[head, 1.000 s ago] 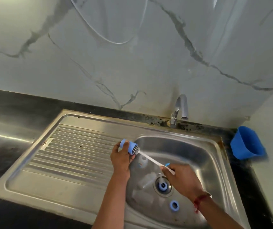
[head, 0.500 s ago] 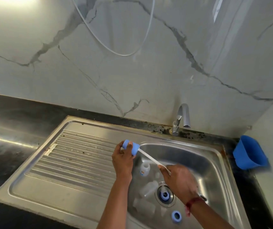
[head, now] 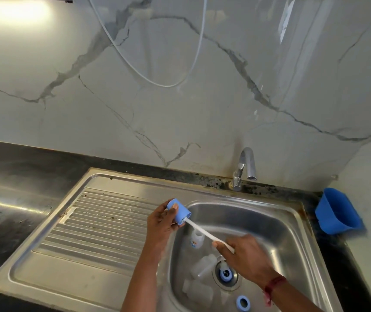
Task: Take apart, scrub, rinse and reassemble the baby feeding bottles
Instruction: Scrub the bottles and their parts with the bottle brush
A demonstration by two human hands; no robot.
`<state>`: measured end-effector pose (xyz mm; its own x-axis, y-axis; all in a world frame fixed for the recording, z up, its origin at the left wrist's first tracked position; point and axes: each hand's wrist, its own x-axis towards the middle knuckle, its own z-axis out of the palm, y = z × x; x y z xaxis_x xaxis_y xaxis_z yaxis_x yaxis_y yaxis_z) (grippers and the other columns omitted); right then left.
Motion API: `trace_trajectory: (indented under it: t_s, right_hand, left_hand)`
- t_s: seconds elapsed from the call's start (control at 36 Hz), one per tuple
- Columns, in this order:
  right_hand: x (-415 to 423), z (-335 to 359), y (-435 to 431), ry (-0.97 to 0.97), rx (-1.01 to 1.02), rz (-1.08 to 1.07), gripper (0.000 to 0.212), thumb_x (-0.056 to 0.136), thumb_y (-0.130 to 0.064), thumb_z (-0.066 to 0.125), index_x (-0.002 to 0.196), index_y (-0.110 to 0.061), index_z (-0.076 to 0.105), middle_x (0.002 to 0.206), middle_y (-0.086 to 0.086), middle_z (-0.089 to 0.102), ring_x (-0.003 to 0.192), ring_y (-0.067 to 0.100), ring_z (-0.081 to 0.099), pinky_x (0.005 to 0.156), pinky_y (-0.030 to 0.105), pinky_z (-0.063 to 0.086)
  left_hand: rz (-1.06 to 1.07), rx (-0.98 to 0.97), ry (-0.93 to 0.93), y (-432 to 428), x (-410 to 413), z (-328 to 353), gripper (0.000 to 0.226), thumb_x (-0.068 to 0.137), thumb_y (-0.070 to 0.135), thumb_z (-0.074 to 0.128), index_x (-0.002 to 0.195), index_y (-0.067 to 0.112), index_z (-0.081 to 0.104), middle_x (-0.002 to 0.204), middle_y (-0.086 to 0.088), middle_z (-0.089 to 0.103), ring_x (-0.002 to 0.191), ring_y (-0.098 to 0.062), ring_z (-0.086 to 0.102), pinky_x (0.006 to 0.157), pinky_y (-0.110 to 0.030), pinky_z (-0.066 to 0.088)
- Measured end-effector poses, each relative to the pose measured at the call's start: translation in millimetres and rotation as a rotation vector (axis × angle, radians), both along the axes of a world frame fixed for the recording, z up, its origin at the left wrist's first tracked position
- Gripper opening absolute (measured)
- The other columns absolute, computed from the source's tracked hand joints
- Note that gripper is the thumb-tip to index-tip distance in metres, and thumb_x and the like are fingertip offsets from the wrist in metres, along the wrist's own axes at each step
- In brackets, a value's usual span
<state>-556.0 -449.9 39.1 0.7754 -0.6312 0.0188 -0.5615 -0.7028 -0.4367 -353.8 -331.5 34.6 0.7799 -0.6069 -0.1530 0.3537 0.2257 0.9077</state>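
Observation:
My left hand (head: 161,224) grips a blue bottle cap (head: 179,212) over the left rim of the sink basin (head: 276,224), its opening turned toward the right. My right hand (head: 246,257) pinches the white handle of a bottle brush (head: 204,233), whose head is pushed inside the cap. In the basin lie a small clear bottle (head: 196,238) with a printed label, two more clear bottles (head: 203,265) (head: 197,290), a blue ring (head: 225,274) over the drain and another blue ring (head: 243,302) nearer to me.
A chrome tap (head: 244,168) stands at the back rim of the basin. The ribbed steel draining board (head: 99,224) spreads to the left, with black counter (head: 11,188) beyond it. A blue tub (head: 335,211) sits at the right against the marble wall.
The camera has tilted up, so hands and sink sit lower in view. My right hand has shifted slightly while working the brush in the cap; my left hand keeps its grip.

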Motion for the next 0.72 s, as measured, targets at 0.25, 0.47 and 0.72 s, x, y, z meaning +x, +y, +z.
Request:
trace_trajectory:
  t_s: [0.25,0.47,0.72]
  right_hand:
    - [9.1,-8.2,8.5,-0.233,0.142,-0.179,0.066,0.082,-0.069,0.057,0.052,-0.010,0.054,0.048,0.004,0.055,0.041,0.009,0.042,0.044,0.027,0.037]
    - [21.9,-4.8,12.9,-0.178,0.103,-0.208,0.064,0.090,-0.063,0.053,0.047,-0.018,0.038,0.040,-0.004,0.042,0.044,0.011,0.040,0.049,0.026,0.035]
    - [26.8,-8.6,1.4,-0.076,0.283,-0.130,0.068,0.088,-0.058,0.061,0.053,0.001,0.055,0.044,0.000,0.045,0.044,0.009,0.040,0.051,0.023,0.034]
  left_hand:
    - [0.055,-0.106,0.063,-6.9,5.9,8.8,0.079,0.047,0.056,0.094,0.106,0.007,0.072,0.097,-0.019,0.072,0.092,-0.033,0.071,0.073,-0.039,0.059]
    - [0.132,-0.084,0.005,-10.3,7.7,18.6,0.022,0.090,0.007,0.067,0.112,0.005,0.067,0.096,-0.011,0.072,0.087,-0.021,0.072,0.070,-0.034,0.062]
    - [0.086,0.079,-0.245,-3.9,15.0,1.6,0.024,0.090,0.011,0.068,0.113,0.017,0.068,0.092,0.006,0.075,0.091,-0.015,0.072,0.078,-0.036,0.061]
